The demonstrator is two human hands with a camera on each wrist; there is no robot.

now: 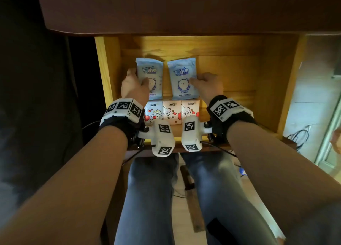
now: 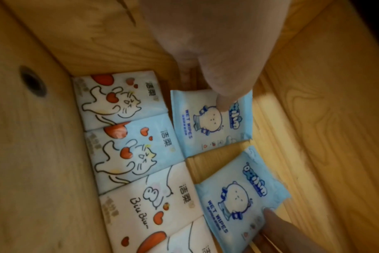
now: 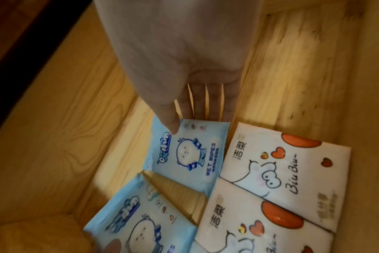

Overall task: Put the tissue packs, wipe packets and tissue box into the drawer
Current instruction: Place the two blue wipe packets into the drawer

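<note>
The wooden drawer (image 1: pixel 287 82) stands pulled out under a dark desk. Several white tissue packs (image 1: pixel 171 112) with red hearts lie in a row along its front wall. Behind them two blue wet wipe packets lie side by side on the drawer floor. My left hand (image 1: pixel 137 78) pinches the left wipe packet (image 1: pixel 151 78), thumb on its face (image 2: pixel 210 119). My right hand (image 1: pixel 198 79) pinches the right wipe packet (image 1: pixel 183 78), thumb on top and fingers (image 3: pixel 206 106) behind its outer edge (image 3: pixel 190 154).
The dark desk top (image 1: pixel 184 10) overhangs the back of the drawer. Bare drawer floor (image 1: pixel 234 75) lies to the right of the packets and behind them. My legs in jeans (image 1: pixel 153 198) are below the drawer front. Cables (image 1: pixel 299 137) lie on the floor at the right.
</note>
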